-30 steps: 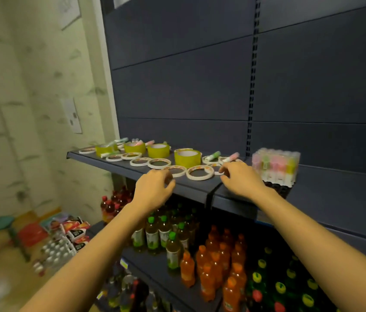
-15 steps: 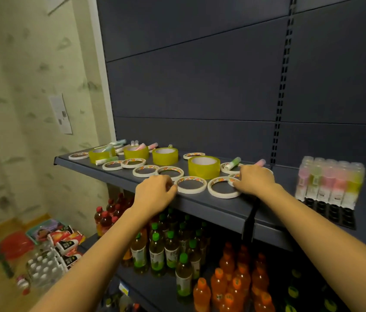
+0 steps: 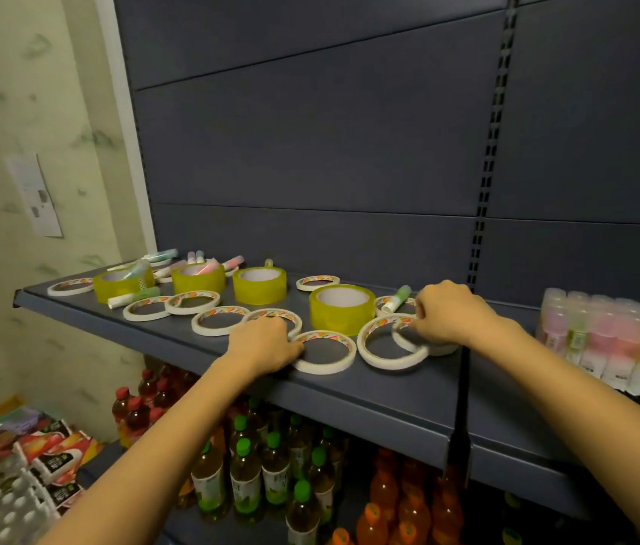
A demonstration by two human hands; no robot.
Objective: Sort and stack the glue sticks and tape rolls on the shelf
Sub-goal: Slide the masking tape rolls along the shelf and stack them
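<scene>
At the left of the frame, loose glue sticks (image 3: pixel 161 254) and yellow tape rolls (image 3: pixel 259 289) are scattered on the shelf (image 3: pixel 389 391). At centre, a white tape ring (image 3: pixel 324 368) is gripped at its rim by the curled left hand (image 3: pixel 263 344). Further right, a smaller ring (image 3: pixel 402 342), lying over a neighbouring ring (image 3: pixel 389 362), is pinched by the right hand (image 3: pixel 448 312). The rings appear to be in the course of being gathered, and square stacking is called for next.

A white tape ring (image 3: pixel 324 365) is held by the left hand (image 3: pixel 265 342). A second ring (image 3: pixel 402 342) is pinched by the right hand (image 3: pixel 450 312).
</scene>
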